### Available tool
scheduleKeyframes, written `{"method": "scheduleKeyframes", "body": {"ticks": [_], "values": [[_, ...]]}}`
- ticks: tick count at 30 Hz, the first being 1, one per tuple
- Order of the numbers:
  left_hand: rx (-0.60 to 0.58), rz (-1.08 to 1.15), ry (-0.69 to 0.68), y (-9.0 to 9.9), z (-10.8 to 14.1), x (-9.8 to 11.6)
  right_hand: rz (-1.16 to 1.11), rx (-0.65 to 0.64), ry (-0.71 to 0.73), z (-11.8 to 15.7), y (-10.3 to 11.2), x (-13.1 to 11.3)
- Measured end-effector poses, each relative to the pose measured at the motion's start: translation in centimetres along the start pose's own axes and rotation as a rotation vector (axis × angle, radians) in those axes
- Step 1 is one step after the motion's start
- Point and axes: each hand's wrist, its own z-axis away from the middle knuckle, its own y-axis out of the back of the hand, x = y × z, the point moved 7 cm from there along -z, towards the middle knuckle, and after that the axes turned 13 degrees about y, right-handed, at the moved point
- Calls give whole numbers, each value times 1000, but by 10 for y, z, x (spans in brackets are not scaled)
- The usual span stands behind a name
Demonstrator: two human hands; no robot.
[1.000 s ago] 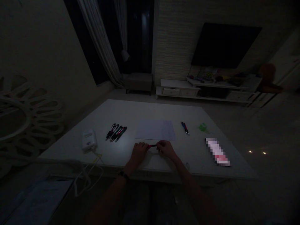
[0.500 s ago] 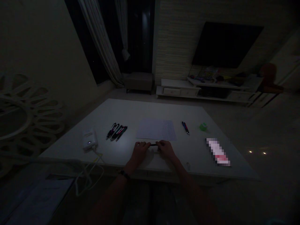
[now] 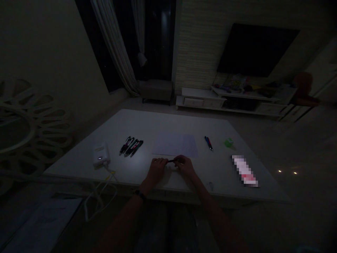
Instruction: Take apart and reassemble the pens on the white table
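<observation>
Between my two hands is a dark, slim pen [image 3: 171,161], held over the near edge of the white table. My left hand [image 3: 157,169] is closed on its left end, and my right hand [image 3: 185,167] pinches the other end. The fingers hide both of its ends. Just beyond the hands lies a sheet of paper [image 3: 173,144] with handwriting on its right part. A group of several dark pens [image 3: 131,147] rests to the left of the paper. To its right lie a couple of pens [image 3: 208,143], blue and red.
A white box-like device [image 3: 100,154] with a cable stands at the table's left. On the right are a small green object [image 3: 228,142] and a phone [image 3: 244,171] with a blurred screen. A small clear item [image 3: 210,186] lies near the front edge [image 3: 223,194]. The room is dim.
The right end of the pen has risen slightly with my right hand, so the pen is now tilted. My left hand stays nearly in place, and the view has shifted slightly.
</observation>
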Motion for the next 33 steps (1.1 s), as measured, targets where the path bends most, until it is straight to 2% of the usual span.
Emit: {"method": "scheduleKeyframes", "body": {"ticks": [5,12,20,23,27,29,31,33], "values": [[12,3,-4,0,0,-2,55,22,-20,-2,2,3],[47,-22,-3,0,0,-2,-47,180,0,-2,25,5],[-3,-109,-24,0,-1,2,-18,85,19,0,14,-2],[-21,-145,1,0,-1,1,-1,118,8,2,29,1],[-36,-182,15,-2,-2,0,102,224,1,9,70,12],[-44,-184,22,-3,-2,0,195,269,12,11,84,16],[-49,-175,27,-3,-3,-1,274,244,16,10,84,19],[-55,-164,24,-4,-3,-1,328,181,22,6,73,21]]}}
